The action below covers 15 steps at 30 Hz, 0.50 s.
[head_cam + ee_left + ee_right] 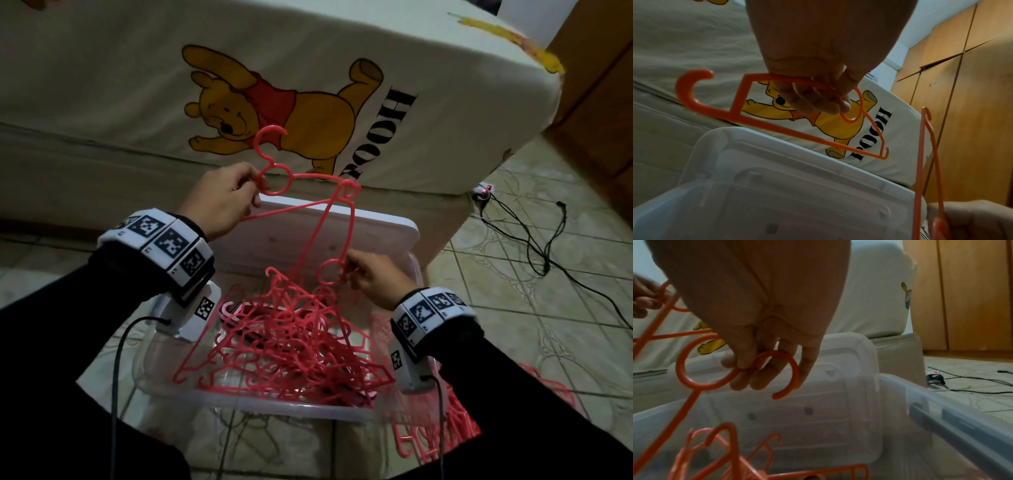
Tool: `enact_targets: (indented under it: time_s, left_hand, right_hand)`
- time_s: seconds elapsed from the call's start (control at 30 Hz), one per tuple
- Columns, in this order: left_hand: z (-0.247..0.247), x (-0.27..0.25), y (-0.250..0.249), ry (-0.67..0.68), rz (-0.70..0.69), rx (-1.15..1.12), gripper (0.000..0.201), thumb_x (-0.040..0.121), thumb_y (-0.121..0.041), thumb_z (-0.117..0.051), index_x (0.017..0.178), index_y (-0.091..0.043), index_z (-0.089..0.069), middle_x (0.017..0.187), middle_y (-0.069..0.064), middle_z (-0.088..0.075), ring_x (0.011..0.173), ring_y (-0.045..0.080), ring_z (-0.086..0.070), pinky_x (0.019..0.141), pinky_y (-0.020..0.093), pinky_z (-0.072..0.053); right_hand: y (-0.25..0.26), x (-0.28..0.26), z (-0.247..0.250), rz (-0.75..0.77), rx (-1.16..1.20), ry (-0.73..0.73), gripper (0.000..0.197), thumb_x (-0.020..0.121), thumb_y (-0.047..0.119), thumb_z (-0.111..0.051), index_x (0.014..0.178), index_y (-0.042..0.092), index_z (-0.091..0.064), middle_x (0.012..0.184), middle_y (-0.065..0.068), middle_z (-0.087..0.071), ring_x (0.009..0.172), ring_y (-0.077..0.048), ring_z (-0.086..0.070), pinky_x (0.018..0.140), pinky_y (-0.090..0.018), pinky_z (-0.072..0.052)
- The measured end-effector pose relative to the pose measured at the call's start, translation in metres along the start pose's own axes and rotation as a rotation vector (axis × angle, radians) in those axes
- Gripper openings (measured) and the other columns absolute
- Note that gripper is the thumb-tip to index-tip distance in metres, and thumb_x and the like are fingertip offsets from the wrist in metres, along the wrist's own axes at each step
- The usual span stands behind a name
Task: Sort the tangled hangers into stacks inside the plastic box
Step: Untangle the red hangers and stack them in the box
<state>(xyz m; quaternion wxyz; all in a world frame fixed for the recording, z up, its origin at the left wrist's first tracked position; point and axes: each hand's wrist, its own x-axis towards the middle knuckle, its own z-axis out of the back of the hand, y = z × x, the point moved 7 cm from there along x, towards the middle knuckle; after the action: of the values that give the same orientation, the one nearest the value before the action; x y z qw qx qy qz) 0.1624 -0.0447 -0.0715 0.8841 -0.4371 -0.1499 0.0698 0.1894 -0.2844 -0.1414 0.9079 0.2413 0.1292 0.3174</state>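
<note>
Your left hand (222,202) pinches one hanger (274,178) at the ring below its hook. Out from that pinch, its shoulder tip is snagged on a second hanger (329,240). Your right hand (373,284) grips that one by its hook and ring, upside down. Likely trouble: pull the two straight apart and the thin, springy plastic could bend or snap at the snag. Below your right grip the tangled pile (291,346) fills the clear plastic box (274,407); a trailing end may catch and drag more out. Smooth pink rods, round rings, hooked tips.
</note>
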Motion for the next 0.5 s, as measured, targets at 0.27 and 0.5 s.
enact_targets:
  time_s: [0.27, 0.5]
  left_hand:
    - [-0.011, -0.003, 0.008, 0.152, 0.053, 0.098, 0.024, 0.089, -0.019, -0.046, 0.083, -0.034, -0.064, 0.065, -0.011, -0.067, 0.062, 0.018, -0.061, 0.061, 0.030, -0.044]
    - [-0.014, -0.003, 0.009, 0.198, 0.053, 0.122, 0.012, 0.089, -0.019, -0.057, 0.091, -0.028, -0.064, 0.068, -0.019, -0.070, 0.060, 0.015, -0.063, 0.071, 0.029, -0.046]
  right_hand:
    - [0.025, 0.001, 0.021, 0.132, 0.001, -0.076, 0.019, 0.084, -0.005, -0.057, 0.098, 0.004, -0.067, 0.095, -0.010, -0.067, 0.082, -0.015, -0.056, 0.067, -0.008, -0.034]
    - [0.037, -0.008, 0.065, 0.163, 0.435, -0.243, 0.026, 0.072, 0.002, -0.078, 0.092, 0.006, -0.062, 0.080, -0.003, -0.069, 0.071, -0.005, -0.066, 0.070, -0.014, -0.050]
